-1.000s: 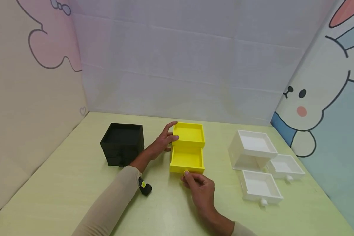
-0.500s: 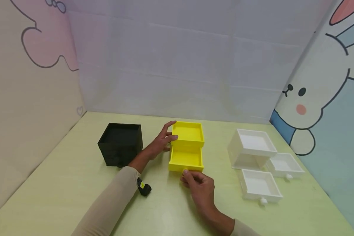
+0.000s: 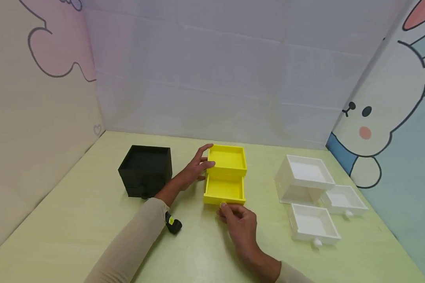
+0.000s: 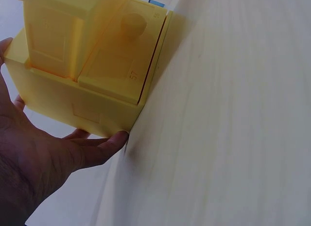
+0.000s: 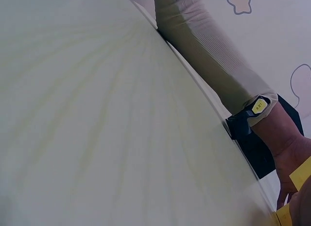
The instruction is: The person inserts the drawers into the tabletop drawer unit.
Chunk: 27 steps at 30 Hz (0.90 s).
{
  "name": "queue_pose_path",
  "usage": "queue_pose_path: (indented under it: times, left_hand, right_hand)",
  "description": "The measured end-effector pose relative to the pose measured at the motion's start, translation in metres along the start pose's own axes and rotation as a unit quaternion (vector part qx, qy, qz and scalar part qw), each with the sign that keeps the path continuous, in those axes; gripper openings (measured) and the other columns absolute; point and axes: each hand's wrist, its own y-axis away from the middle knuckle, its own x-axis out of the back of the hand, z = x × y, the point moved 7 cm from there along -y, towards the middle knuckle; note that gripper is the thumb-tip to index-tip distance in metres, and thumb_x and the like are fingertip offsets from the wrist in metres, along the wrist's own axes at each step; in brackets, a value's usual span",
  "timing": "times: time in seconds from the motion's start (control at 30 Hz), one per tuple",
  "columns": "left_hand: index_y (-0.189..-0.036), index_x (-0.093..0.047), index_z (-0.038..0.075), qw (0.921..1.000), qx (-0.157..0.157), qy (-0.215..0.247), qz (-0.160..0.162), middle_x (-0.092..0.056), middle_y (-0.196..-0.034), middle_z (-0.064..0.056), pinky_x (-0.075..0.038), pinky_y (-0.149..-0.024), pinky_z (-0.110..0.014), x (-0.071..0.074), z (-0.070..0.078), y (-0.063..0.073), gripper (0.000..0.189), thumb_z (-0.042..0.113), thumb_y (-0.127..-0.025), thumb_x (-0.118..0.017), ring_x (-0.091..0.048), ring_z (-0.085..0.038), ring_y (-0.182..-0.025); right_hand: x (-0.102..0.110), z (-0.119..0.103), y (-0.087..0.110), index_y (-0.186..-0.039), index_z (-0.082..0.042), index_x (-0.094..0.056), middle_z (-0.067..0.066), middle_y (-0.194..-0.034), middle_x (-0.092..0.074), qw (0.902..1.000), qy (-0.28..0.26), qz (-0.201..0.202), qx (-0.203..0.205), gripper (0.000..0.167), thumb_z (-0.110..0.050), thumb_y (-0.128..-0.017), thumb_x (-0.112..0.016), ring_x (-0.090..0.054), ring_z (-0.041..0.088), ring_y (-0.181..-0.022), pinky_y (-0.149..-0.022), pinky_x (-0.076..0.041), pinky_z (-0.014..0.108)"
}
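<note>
A small yellow drawer box (image 3: 228, 158) with a shallow tray top stands in the middle of the table. Its upper drawer (image 3: 226, 189) juts out toward me, with nothing inside. My left hand (image 3: 192, 173) grips the box's left side, index finger at the back corner and thumb over the top rim. At the drawer's front, my right hand (image 3: 241, 228) pinches the round yellow knob (image 3: 222, 205) between thumb and finger. In the left wrist view the lower drawer (image 4: 114, 60) sits flush in the box, below the protruding upper one. The right wrist view mostly misses the right hand's fingers.
A black drawer box (image 3: 146, 173) stands to the left, close to my left forearm. On the right is a white box (image 3: 304, 177) with an open front. Two white drawers (image 3: 313, 222) lie beside it. A cloth wall (image 3: 212, 78) closes off the back.
The head view has shifted slightly. Both hands keep their hold, and the boxes and drawers stay in place.
</note>
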Motion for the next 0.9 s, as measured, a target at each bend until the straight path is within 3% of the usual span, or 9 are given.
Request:
queue_pose_path:
  times: [0.9]
  left_hand:
    - [-0.154, -0.017, 0.043, 1.0000, -0.006, -0.006, -0.003, -0.033, -0.150, -0.019, -0.041, -0.100, -0.066, 0.0001, 0.0006, -0.0005, 0.068, 0.040, -0.096, -0.052, -0.043, -0.038, -0.134]
  right_hand:
    - [-0.0013, -0.0012, -0.0029, -0.099, 0.008, -0.072, 0.015, -0.089, -0.074, 0.9998, 0.008, 0.020, 0.001, 0.025, -0.017, -0.092, -0.072, -0.073, 0.029, -0.082, -0.074, -0.059, 0.030]
